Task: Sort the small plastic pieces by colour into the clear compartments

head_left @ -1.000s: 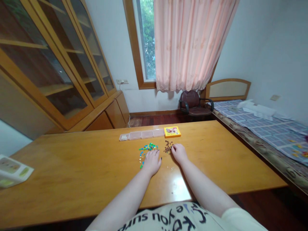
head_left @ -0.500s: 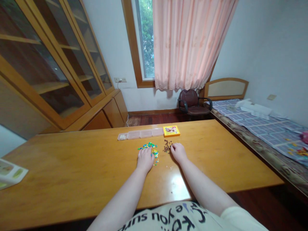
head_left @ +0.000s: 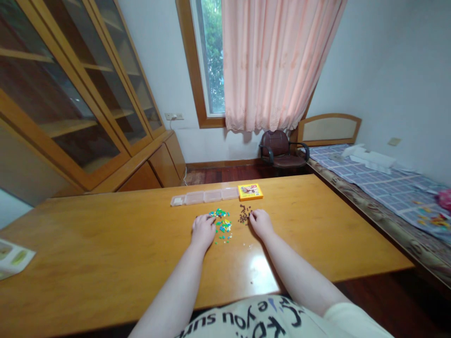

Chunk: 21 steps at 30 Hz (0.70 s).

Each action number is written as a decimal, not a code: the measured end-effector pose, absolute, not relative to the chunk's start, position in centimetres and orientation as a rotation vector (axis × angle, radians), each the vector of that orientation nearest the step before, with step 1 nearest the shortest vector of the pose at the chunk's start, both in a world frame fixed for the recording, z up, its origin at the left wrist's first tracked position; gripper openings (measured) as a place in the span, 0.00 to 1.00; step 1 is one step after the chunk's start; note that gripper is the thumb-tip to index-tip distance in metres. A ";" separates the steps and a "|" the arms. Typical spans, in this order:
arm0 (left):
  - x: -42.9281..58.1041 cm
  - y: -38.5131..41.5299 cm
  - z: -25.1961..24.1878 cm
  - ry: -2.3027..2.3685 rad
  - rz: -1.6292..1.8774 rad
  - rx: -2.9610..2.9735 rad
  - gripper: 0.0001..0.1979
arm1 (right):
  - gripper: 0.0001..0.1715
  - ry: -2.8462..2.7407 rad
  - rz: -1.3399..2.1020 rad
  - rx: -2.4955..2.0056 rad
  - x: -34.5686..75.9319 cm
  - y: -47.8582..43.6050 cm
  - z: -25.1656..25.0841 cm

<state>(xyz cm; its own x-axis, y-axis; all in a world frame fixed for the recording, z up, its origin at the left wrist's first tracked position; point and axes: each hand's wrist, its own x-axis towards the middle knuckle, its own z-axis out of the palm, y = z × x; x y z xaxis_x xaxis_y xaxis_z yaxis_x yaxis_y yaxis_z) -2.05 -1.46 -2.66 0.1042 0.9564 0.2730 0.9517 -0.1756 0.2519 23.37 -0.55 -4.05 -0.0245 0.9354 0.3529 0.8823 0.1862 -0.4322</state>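
Observation:
My left hand [head_left: 204, 230] rests on the table at the left side of a loose heap of tiny blue, green, yellow and white toy bricks [head_left: 223, 226]. Its fingers are bent, and a small dark speck shows at the fingertips, too small to name. To the right lies a separate heap of tiny brown bricks [head_left: 243, 217]. My right hand [head_left: 261, 222] touches that heap's right edge, its fingers curled and pressed together. Whatever may sit between those fingertips is hidden.
Behind the heaps lies a clear plastic compartment tray [head_left: 204, 196]. Beside it sits a yellow box [head_left: 250, 197] with a printed picture. A few pale bits lie on the wooden table [head_left: 105, 253]. A white and green printed object [head_left: 16, 258] stands at the left edge.
My left hand has moved left, off the coloured bricks, uncovering more of them. The coloured bricks lie somewhat differently. My right hand stays by the brown heap.

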 end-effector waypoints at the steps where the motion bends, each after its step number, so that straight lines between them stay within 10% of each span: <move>1: -1.9 -1.5 -2.8 2.015 0.569 2.331 0.17 | 0.14 -1.908 0.125 -1.697 23.4 -0.5 -4.1; 21: -0.3 -2.5 -2.4 1.954 0.476 2.445 0.17 | 0.14 -1.897 0.166 -1.718 23.4 -0.5 -4.1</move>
